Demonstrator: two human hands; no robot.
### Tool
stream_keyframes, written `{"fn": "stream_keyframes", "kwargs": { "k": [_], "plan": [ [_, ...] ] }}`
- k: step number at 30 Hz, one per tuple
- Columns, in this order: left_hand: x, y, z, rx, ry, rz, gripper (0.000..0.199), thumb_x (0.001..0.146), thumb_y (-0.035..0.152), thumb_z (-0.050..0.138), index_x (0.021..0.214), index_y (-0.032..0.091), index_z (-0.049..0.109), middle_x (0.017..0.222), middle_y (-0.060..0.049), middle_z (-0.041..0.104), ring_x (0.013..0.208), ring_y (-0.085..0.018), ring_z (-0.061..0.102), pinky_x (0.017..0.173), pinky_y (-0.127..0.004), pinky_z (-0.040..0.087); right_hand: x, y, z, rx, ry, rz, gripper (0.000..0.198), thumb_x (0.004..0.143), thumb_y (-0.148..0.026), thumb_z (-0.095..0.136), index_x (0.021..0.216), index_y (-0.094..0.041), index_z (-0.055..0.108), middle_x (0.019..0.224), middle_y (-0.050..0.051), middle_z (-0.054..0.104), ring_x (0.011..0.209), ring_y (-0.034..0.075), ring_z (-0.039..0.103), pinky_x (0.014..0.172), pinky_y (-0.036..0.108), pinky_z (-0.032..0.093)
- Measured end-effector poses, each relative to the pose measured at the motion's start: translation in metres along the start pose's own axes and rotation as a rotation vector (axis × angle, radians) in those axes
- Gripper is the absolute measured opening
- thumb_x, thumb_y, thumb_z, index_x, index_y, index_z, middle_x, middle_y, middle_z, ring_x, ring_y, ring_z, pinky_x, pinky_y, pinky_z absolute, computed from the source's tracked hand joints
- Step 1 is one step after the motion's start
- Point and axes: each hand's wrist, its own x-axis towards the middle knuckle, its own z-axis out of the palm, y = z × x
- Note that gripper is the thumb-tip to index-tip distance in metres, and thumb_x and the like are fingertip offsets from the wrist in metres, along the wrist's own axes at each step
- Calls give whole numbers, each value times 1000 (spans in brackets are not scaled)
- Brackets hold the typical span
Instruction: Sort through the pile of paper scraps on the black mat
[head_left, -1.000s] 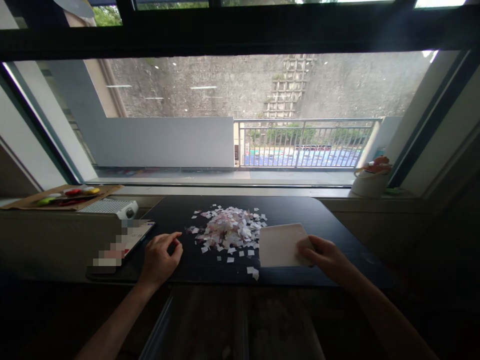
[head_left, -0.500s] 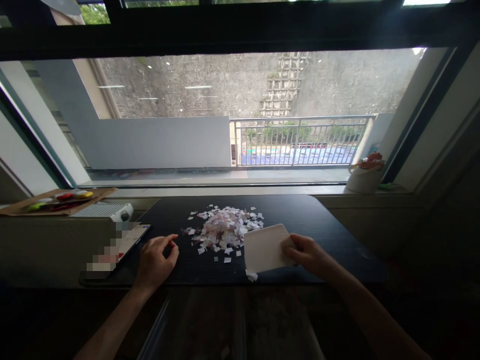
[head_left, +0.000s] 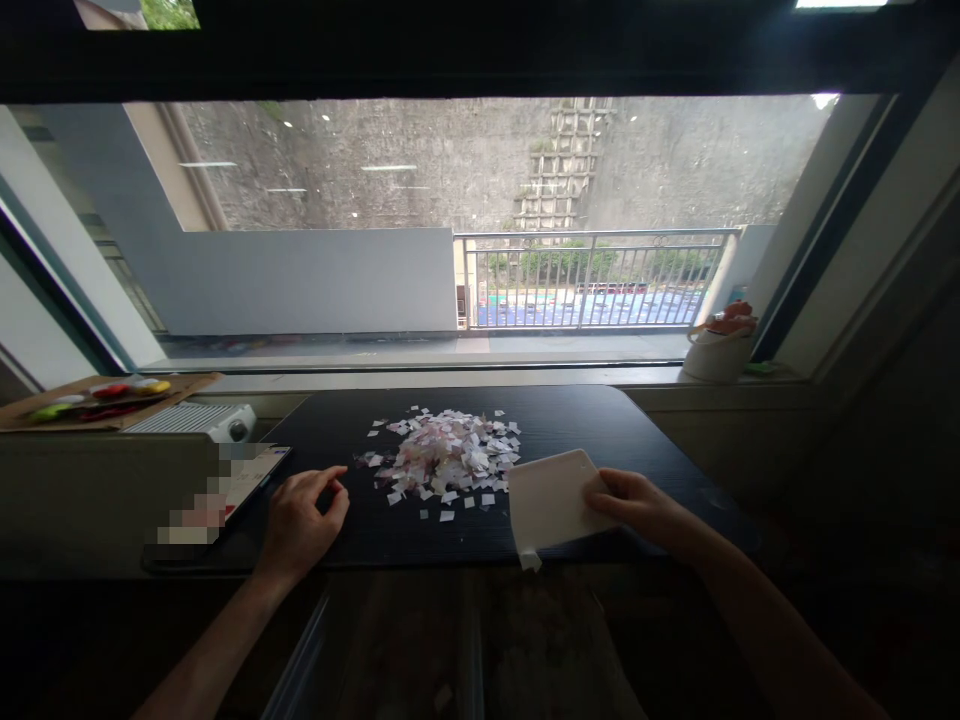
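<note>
Head view: white card [head_left: 549,502] juts leftward from right grip [head_left: 637,502].

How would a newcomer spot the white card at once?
Find the black table before the window. On it lies a heap of small scraps; to the right, the right hand holds the white card. It's one broad sheet, far larger than any scrap.

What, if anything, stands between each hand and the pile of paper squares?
The white card, gripped in the right hand, stands between that hand and the pile of paper squares. Nothing visible blocks the left hand; just dark tabletop and a few loose squares lie between.
</note>
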Motion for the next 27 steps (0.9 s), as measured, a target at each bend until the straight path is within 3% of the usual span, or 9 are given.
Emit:
{"fn": "stream_keyframes", "kwargs": {
  "k": [2, 7, 10, 12, 16, 22, 27],
  "plan": [
    [0, 0, 0, 1, -3, -8, 34, 75, 37, 45, 92, 18, 66, 79, -6, 68, 89, -27, 61, 85, -42, 45, -4, -2, -3, 8, -15, 15, 29, 56, -37, 72, 71, -14, 63, 65, 0, 63, 58, 13, 56, 52, 25, 44],
    [0, -1, 1, 1, -9, -12, 35, 75, 38, 44, 91, 17, 67, 80, -7, 68, 88, -28, 61, 85, -44, 46, -9, -4, -10, -21, 92, 9, 32, 54, -41, 73, 68, -15, 62, 60, -2, 59, 54, 13, 52, 45, 23, 41],
    [0, -1, 1, 5, -9, -14, 34, 75, 38, 45, 91, 18, 67, 79, -7, 68, 88, -28, 61, 85, -43, 46, -9, 1, -9, -6, 44, 8, 32, 56, -41, 74, 71, -15, 63, 64, -1, 62, 57, 14, 55, 48, 24, 44],
    [0, 0, 0, 5, -7, -17, 33, 75, 37, 45, 91, 18, 66, 80, -6, 68, 89, -27, 61, 85, -43, 46, -8, 4, -3, 11, 56, -48, 31, 60, -42, 72, 73, -16, 63, 64, 0, 62, 57, 14, 55, 48, 24, 44],
    [0, 2, 0, -3, -7, -16, 30, 75, 36, 46, 91, 19, 66, 80, -6, 69, 88, -25, 61, 85, -40, 45, -1, 8, 18, -4, 218, -178, 27, 68, -42, 67, 76, -17, 63, 67, 0, 63, 61, 15, 57, 49, 25, 44],
    [-2, 3, 2, -15, 9, -37, 28, 75, 33, 47, 93, 20, 65, 80, -5, 68, 90, -25, 60, 86, -41, 44, 0, 12, 51, -13, 245, -207, 30, 70, -47, 66, 73, -18, 60, 68, 1, 64, 65, 17, 60, 55, 27, 47],
    [-3, 5, 3, -31, 21, -39, 27, 75, 31, 47, 93, 21, 65, 79, -5, 68, 90, -25, 59, 87, -40, 43, -8, 11, 60, -14, 271, -199, 32, 70, -50, 67, 73, -19, 61, 67, 1, 64, 64, 19, 60, 55, 29, 47]
  ]
}}
